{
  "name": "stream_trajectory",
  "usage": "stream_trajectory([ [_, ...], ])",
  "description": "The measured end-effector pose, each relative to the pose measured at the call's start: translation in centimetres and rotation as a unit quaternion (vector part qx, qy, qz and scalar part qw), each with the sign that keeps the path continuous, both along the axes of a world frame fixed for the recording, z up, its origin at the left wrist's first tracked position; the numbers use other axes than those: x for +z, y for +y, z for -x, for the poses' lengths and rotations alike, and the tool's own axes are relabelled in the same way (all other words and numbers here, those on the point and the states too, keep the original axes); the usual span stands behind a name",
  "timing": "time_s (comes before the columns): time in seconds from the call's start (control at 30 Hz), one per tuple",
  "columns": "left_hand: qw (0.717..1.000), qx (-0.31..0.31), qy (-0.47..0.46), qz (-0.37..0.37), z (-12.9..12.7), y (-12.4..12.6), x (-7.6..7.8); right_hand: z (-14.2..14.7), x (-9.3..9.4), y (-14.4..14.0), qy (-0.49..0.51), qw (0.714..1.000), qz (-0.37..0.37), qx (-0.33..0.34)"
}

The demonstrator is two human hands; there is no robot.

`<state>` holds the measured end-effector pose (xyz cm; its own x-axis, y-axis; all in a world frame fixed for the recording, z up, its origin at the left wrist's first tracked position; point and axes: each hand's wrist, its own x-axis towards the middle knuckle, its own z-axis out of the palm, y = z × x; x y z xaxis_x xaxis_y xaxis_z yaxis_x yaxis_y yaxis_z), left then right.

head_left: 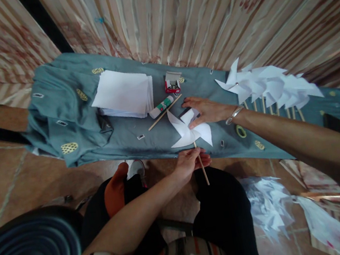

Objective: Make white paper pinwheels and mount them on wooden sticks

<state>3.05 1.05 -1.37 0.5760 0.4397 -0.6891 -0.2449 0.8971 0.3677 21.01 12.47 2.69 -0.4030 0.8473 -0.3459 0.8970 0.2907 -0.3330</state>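
Head camera: the left hand (188, 163) pinches the stick (205, 174) of a seemingly near-complete white pinwheel (186, 137) at clock centre, the right hand (206, 109) spreads its fingers loosely over it, assembled-looking pinwheels (273, 79) lie toward two o'clock and uncut paper (123, 92) remains at ten.

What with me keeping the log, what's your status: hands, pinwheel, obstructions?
Left hand holding stick of white pinwheel; right hand spread at its blades. Blades over cloth, stick past edge. Loose stick close by, apparently blocking neither hand.
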Motion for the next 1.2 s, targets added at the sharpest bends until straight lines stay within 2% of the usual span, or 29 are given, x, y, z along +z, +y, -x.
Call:
stream_trajectory([
  [0.6,1.000,-0.006,0.015,-0.002,0.0,0.1,0.4,-0.2,-1.4,-0.5,0.070,0.996,-0.030,-0.035],
  [0.83,1.000,-0.004,0.006,-0.009,0.0,-0.1,-0.4,-0.6,-2.0,-0.6,0.098,0.993,-0.030,-0.051],
  [1.2,1.000,-0.013,-0.004,-0.025,0.1,-0.1,-0.9,-0.3,-2.1,-0.7,0.078,0.995,-0.018,-0.055],
])
